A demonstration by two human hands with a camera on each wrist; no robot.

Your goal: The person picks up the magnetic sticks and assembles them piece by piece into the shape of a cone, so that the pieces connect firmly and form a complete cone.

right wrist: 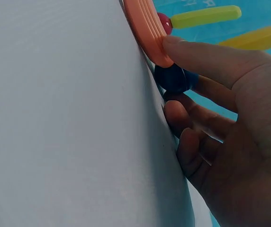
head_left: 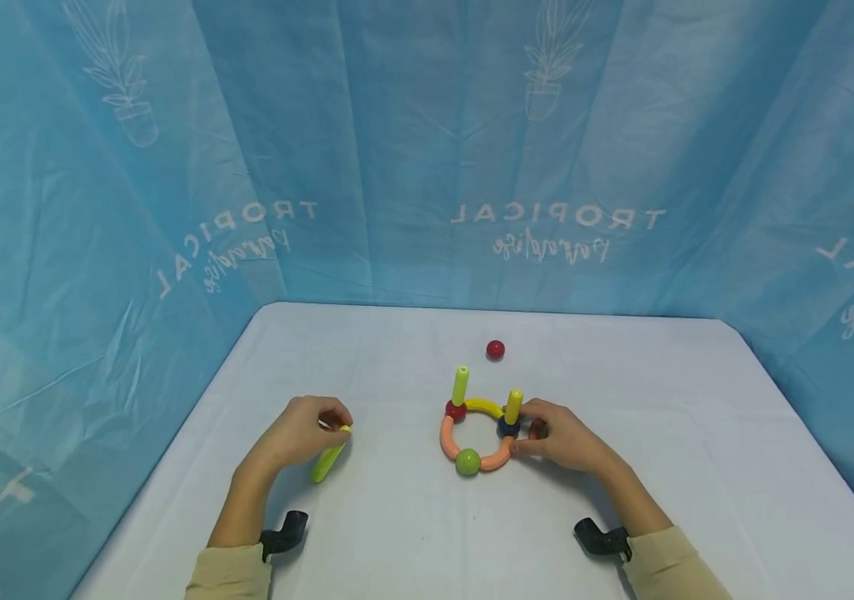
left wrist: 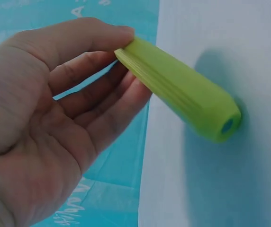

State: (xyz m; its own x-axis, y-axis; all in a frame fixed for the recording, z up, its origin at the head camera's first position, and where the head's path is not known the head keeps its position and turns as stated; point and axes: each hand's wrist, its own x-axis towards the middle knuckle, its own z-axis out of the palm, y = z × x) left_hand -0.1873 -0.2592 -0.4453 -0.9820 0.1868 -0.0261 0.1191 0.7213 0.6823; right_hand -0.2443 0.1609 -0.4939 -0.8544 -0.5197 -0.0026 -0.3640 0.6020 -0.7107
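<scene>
Green rod (head_left: 330, 460) sits lower left of centre in the head view, pinched by the left hand (head_left: 299, 432); the right hand (head_left: 565, 437) grips the ring (head_left: 473, 433) at centre. Left wrist view: fingertips (left wrist: 121, 35) pinch the rod's end. Right wrist view: thumb (right wrist: 197, 54) presses the orange arc (right wrist: 145, 28), fingers curled beside the blue ball (right wrist: 173, 78).

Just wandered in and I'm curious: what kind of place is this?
Probably a makeshift recording booth: a white table walled by blue "Tropical" printed sheets, with a toy ring of rods and balls on it.

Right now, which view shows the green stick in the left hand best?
The left wrist view: the stick fills it, pinched by the left hand. The head view shows it small; the right wrist view not at all.
</scene>
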